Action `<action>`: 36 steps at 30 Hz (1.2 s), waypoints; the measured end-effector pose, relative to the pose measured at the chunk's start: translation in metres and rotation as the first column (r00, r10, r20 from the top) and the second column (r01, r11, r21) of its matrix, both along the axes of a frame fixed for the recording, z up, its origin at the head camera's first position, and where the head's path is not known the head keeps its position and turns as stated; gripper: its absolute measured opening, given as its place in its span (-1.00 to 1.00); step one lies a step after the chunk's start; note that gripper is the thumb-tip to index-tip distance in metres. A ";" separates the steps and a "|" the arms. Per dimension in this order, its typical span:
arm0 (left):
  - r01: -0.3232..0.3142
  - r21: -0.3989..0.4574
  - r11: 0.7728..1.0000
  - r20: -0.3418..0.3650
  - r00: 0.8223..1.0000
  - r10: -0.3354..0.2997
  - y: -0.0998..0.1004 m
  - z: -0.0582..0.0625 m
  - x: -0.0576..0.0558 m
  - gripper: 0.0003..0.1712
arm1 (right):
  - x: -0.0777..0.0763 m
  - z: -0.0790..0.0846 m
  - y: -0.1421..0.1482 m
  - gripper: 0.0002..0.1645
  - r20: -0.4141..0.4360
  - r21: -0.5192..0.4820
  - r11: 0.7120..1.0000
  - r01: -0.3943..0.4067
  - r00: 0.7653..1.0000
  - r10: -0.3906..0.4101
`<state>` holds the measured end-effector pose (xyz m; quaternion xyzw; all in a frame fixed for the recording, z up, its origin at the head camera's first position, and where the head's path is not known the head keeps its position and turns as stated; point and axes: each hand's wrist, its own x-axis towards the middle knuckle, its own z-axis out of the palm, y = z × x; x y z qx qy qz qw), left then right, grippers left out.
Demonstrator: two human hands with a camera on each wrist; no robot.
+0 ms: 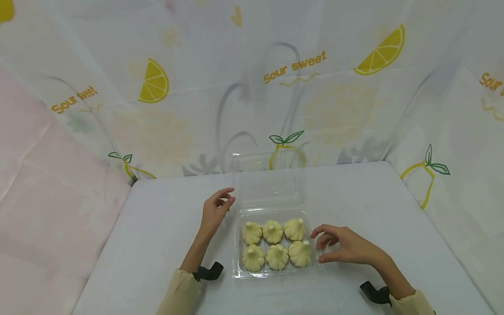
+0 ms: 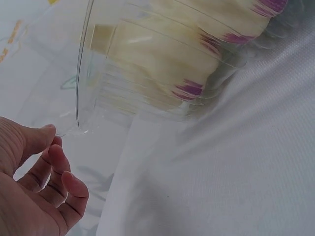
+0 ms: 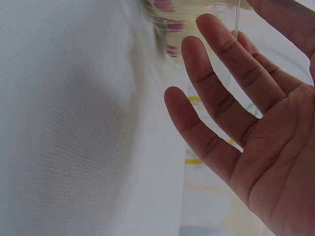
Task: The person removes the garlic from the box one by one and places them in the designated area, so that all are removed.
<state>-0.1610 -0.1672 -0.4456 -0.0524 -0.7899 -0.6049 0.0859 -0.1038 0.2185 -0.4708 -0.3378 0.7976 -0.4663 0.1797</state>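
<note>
A clear plastic clamshell box (image 1: 260, 275) lies open on the table, its transparent lid (image 1: 269, 188) standing up at the back. Inside sit several pale garlic bulbs (image 1: 277, 257) in two rows, stems up; the wrist views show purple streaks low on the bulbs (image 2: 162, 54). At the lid's left edge, my left hand (image 1: 215, 212) pinches the thin plastic between thumb and index finger (image 2: 59, 157), the other fingers loosely curled. My right hand (image 1: 346, 246) is beside the box's right side, fingers (image 3: 211, 88) spread and relaxed, fingertips right at the rim.
White cloth covers the table (image 1: 157, 245). Behind it hangs a curtain (image 1: 204, 109) printed with lemons and lettering, with more fabric at both sides. A black band with a stub sits on each wrist, such as the left mount (image 1: 210, 271).
</note>
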 end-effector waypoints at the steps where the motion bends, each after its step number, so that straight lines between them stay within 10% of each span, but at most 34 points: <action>1: -0.005 -0.004 1.000 0.007 1.000 0.005 0.000 0.000 0.000 -0.69 | 0.000 0.000 0.000 -0.41 0.000 -0.001 1.000 -0.001 1.000 0.001; 12: -0.061 -0.001 0.998 0.035 0.998 0.061 -0.008 -0.040 -0.018 -0.74 | -0.001 0.002 -0.001 -0.42 0.001 -0.011 1.000 -0.007 1.000 0.007; 36: -0.081 0.004 0.997 0.106 0.991 0.080 -0.008 -0.050 -0.020 -0.76 | 0.000 0.002 -0.002 -0.43 0.009 -0.061 0.998 -0.017 1.000 0.018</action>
